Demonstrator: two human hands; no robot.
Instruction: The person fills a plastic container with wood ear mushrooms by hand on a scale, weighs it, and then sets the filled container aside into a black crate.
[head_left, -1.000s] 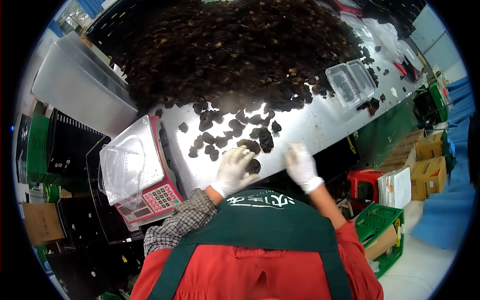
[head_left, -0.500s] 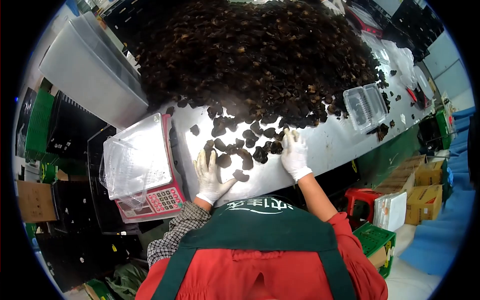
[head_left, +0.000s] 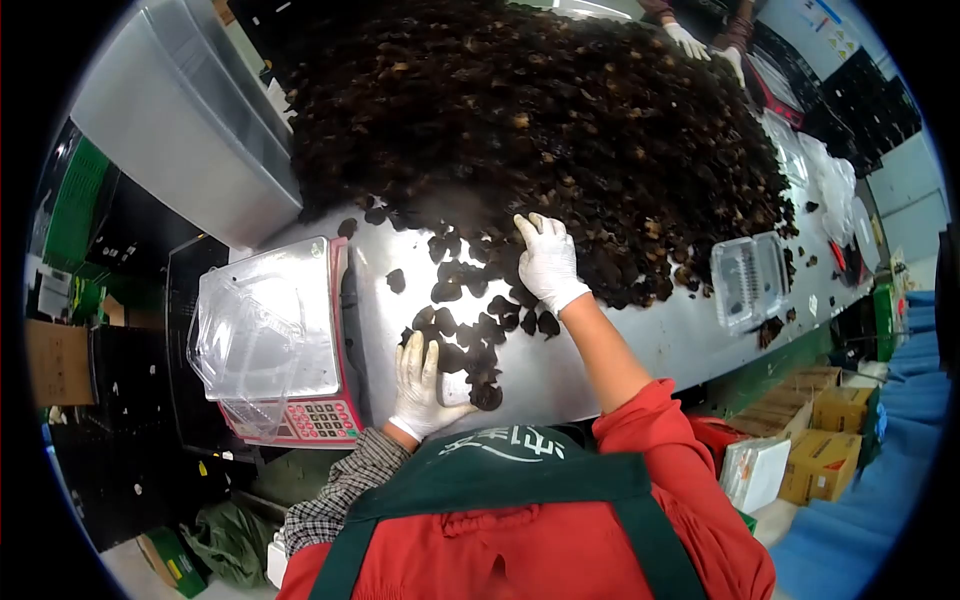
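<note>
A large heap of dark wood ear mushrooms (head_left: 520, 120) covers the far part of the metal table (head_left: 620, 345), and loose mushroom pieces (head_left: 450, 290) lie in front of it. My left hand (head_left: 418, 388), in a white glove, rests flat on the metal with its fingers stretched beside the nearest loose pieces. At the heap's front edge, my gloved right hand (head_left: 550, 265) reaches over the mushrooms with its fingers apart. Its fingertips touch or nearly touch the heap, and I see nothing held in it.
To the left is a red-rimmed scale (head_left: 318, 421) with clear plastic containers (head_left: 245, 335) on its pan. Behind it leans a tall grey bin (head_left: 190, 110). An open clear box (head_left: 745, 290) lies at the right. A co-worker's gloved hands (head_left: 688, 41) are at the heap's far right.
My right hand has moved forward and left, from beside the loose pieces to the heap's edge. More pieces now lie near my left hand, which stays flat. The camera view has shifted slightly.
</note>
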